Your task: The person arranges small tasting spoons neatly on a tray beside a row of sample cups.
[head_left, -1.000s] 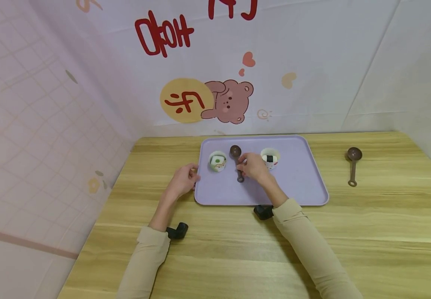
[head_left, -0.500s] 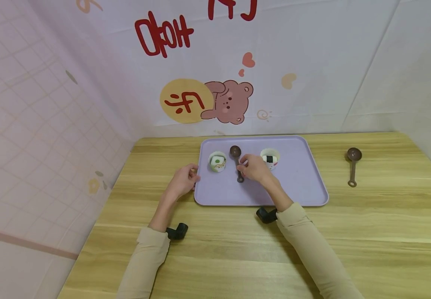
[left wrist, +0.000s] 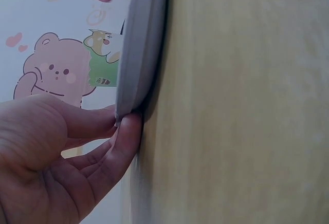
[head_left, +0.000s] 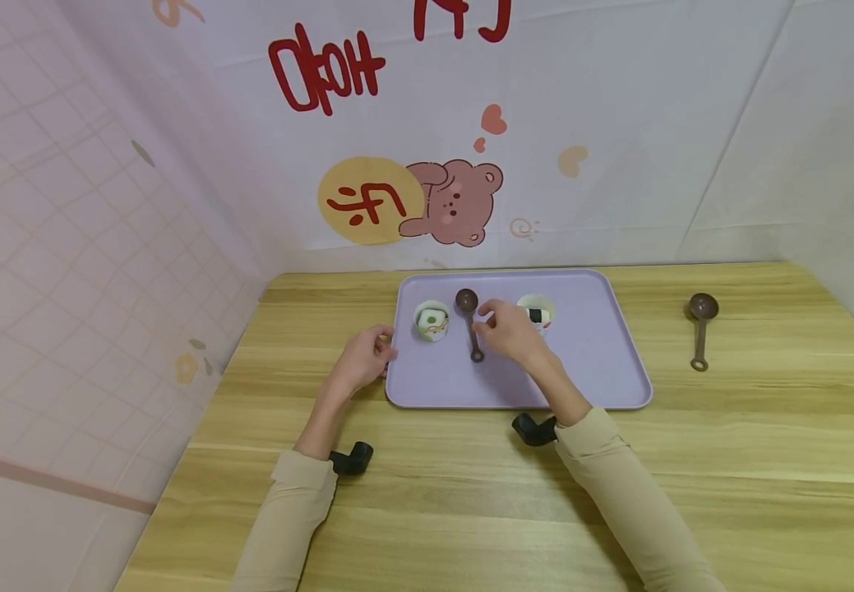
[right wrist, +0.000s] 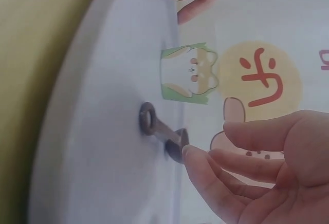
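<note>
Head view: your left hand point(head_left: 363, 359) is at the left edge of the lavender tray point(head_left: 574, 378), its grip pinching that edge between thumb and fingers. Your right hand point(head_left: 510, 330) is over the tray, just beside the brown spoon point(head_left: 467, 304), its grip loose with thumb and fingers parted; whether a fingertip touches the spoon, you cannot tell. That spoon lies on the tray, between the left cup point(head_left: 432, 332) and the right cup point(head_left: 534, 301). Another spoon point(head_left: 703, 307) lies on the desk point(head_left: 759, 427), right of the tray.
</note>
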`<state>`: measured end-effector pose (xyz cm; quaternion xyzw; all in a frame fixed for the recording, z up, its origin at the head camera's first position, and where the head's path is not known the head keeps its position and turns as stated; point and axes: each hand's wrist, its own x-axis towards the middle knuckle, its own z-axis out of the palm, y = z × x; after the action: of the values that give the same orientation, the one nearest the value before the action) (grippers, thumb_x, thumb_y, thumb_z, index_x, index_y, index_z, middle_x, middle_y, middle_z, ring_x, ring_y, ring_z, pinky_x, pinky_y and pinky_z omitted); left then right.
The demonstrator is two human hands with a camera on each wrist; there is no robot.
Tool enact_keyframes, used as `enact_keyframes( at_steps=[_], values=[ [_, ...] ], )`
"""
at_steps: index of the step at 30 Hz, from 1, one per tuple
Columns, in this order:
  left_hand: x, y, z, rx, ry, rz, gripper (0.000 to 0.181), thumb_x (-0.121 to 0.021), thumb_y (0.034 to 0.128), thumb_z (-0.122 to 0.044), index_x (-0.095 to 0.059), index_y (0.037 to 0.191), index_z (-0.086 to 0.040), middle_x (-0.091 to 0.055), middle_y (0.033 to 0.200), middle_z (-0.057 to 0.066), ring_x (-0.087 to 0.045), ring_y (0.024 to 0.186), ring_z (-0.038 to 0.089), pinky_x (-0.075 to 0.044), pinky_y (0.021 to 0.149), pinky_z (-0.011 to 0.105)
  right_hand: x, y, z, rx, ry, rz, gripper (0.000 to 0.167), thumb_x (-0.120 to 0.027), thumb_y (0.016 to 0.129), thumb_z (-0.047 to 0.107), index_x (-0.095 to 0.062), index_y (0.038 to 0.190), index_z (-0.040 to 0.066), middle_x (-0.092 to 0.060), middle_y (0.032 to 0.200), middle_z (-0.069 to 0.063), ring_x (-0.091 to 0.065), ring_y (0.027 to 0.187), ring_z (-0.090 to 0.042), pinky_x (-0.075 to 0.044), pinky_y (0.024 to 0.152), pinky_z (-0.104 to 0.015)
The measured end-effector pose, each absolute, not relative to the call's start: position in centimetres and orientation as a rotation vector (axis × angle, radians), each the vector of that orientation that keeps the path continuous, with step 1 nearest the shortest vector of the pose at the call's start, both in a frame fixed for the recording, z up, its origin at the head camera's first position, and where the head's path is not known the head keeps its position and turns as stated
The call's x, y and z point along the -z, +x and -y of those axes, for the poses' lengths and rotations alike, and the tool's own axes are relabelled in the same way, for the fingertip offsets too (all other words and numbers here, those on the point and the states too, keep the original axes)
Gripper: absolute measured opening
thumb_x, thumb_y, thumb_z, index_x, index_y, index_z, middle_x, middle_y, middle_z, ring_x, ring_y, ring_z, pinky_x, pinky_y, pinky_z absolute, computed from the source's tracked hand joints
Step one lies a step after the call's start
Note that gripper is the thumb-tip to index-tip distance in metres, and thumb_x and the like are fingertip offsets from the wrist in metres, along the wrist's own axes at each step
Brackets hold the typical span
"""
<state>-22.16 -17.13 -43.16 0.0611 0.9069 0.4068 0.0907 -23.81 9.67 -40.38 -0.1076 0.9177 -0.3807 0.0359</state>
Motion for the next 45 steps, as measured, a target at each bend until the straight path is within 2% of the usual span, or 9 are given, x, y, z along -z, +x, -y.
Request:
enact_keyframes(
  at_steps=[7,15,22,33,45],
  values=[
    [43.1,-22.2,17.0,-1.211,0.192,-2.695,0.040,-0.062,0.0987,-0.002,-0.053,0.138,0.005,-0.062,0.091,0.014,-0.062,0.066,0.018,-0.053,0.060,0.027,39.4,-23.2,-10.0,1.195,-0.393,-2.853,0.030,-0.062,0.097,0.012,-0.062,0.121,-0.006,-0.070,0.092,-0.017,-0.065,0.078,-0.027,-0.054,0.072,-0.041],
    [43.0,-22.3,16.8,-1.216,0.191,-2.692,0.041,-0.063,0.0986,-0.002,-0.053,0.137,0.005,-0.062,0.091,0.014,-0.062,0.066,0.018,-0.054,0.060,0.027,38.2,-22.5,-10.7,1.218,-0.449,-2.889,0.030,-0.064,0.097,0.012,-0.064,0.121,-0.006,-0.070,0.096,-0.020,-0.069,0.088,-0.033,-0.056,0.074,-0.044],
    [43.1,-22.2,16.7,-1.215,0.183,-2.689,0.041,-0.063,0.0985,-0.002,-0.053,0.137,0.006,-0.063,0.091,0.014,-0.062,0.066,0.018,-0.054,0.061,0.027,37.6,-22.2,-11.6,1.259,-0.472,-2.912,0.028,-0.063,0.097,0.012,-0.064,0.121,-0.004,-0.071,0.098,-0.018,-0.071,0.088,-0.032,-0.057,0.074,-0.043],
    [43.2,-22.2,16.6,-1.224,0.166,-2.686,0.041,-0.063,0.0983,-0.001,-0.054,0.137,0.005,-0.061,0.091,0.014,-0.061,0.067,0.018,-0.055,0.061,0.027,36.0,-21.6,-12.6,1.295,-0.437,-2.884,0.029,-0.062,0.099,0.013,-0.064,0.124,-0.001,-0.071,0.106,-0.020,-0.071,0.094,-0.033,-0.056,0.080,-0.047],
    [42.9,-22.0,16.8,-1.217,0.140,-2.689,0.041,-0.062,0.0990,-0.002,-0.053,0.138,0.005,-0.061,0.092,0.014,-0.060,0.068,0.019,-0.054,0.061,0.027,35.3,-21.5,-14.6,1.328,-0.412,-2.889,0.032,-0.061,0.100,0.015,-0.061,0.129,-0.001,-0.070,0.111,-0.020,-0.071,0.094,-0.033,-0.056,0.079,-0.044]
  ],
)
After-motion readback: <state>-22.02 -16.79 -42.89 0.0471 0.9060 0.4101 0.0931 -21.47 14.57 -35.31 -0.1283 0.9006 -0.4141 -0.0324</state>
